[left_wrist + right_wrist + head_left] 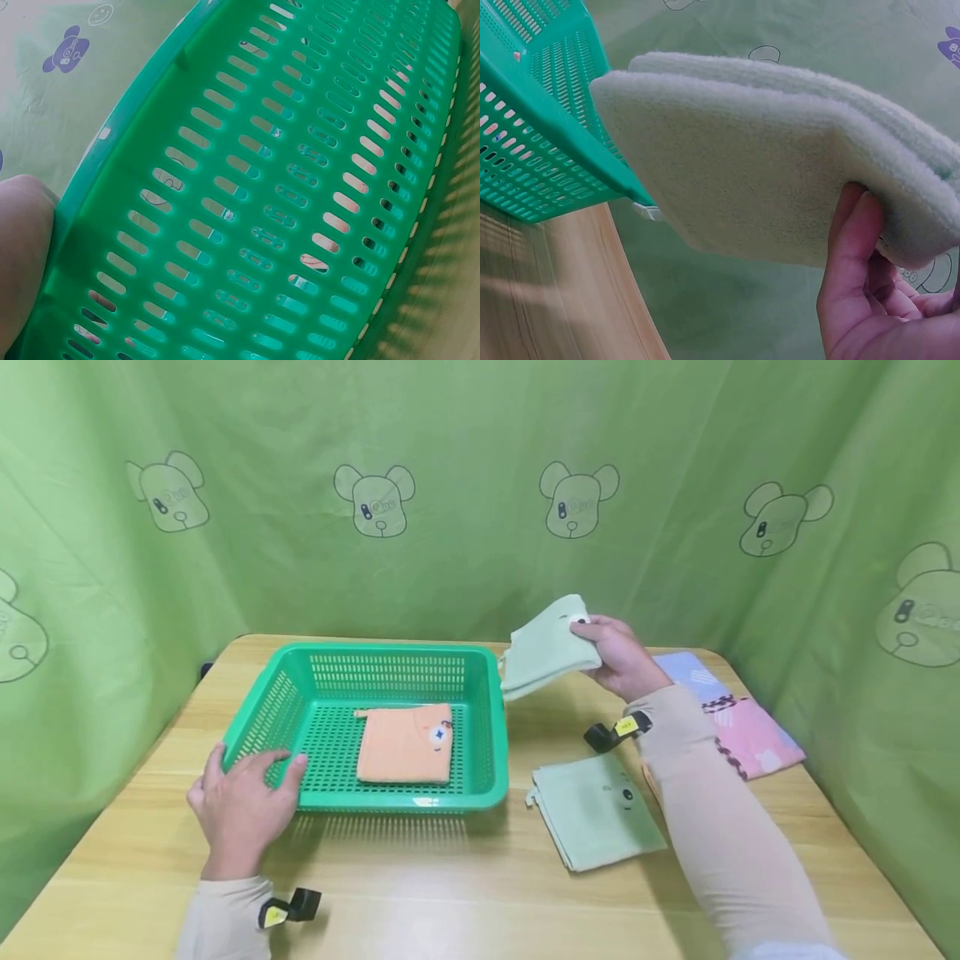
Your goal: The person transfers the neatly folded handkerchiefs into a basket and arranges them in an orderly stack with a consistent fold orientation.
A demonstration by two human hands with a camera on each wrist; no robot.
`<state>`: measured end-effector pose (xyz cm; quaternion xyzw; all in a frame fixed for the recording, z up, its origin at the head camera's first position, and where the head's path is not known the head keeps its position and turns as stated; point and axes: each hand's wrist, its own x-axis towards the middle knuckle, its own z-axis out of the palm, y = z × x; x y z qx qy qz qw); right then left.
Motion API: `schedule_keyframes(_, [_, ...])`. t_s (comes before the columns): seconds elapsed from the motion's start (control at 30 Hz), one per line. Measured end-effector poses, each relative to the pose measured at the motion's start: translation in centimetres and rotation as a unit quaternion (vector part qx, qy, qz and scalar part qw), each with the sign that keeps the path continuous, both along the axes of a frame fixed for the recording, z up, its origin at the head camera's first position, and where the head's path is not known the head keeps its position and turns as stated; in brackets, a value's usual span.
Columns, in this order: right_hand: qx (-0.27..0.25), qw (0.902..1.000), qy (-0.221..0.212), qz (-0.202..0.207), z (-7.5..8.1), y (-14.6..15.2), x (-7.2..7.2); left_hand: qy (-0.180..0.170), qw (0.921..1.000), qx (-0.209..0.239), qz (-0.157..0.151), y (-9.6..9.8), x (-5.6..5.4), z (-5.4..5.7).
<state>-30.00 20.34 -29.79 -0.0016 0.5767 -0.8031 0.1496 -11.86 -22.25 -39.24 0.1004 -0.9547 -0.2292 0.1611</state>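
A green plastic basket (501, 752) stands on the table, with a folded orange towel (405, 752) lying flat on its bottom. My left hand (243, 806) grips the basket's near left corner, fingers bent over the rim. In the left wrist view only part of that hand shows, beside the slotted wall. My right hand (622, 656) pinches a folded pale green towel (551, 643) by its right edge, holding it in the air just beyond the basket's right rim. The thumb (855, 232) presses on the towel's face in the right wrist view. Below, another folded pale green towel (596, 818) lies on the table.
Under and behind the right forearm lie a pink folded cloth (757, 735) and a blue one (686, 672), with dark braided trim. An orange edge peeks out beside the lower green towel. Green curtains (480, 568) printed with bear heads surround the wooden table (420, 893).
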Motion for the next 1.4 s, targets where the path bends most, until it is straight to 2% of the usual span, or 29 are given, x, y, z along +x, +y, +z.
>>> schedule_keyframes(0.3, [0.001,1.0000,0.003,0.002,-0.2,-0.4,0.2,0.005,1.0000,0.001,-0.002,0.1,0.3,-0.1])
schedule_keyframes(0.83, [0.005,0.9999,0.012,0.008,0.3,-1.3,0.3,0.008,1.0000,-0.002,-0.003,0.1,0.0,0.0])
schedule_keyframes(1.4, [-0.016,0.9996,0.010,0.020,0.3,-3.0,0.6,0.008,1.0000,-0.001,-0.002,0.1,0.1,-0.1])
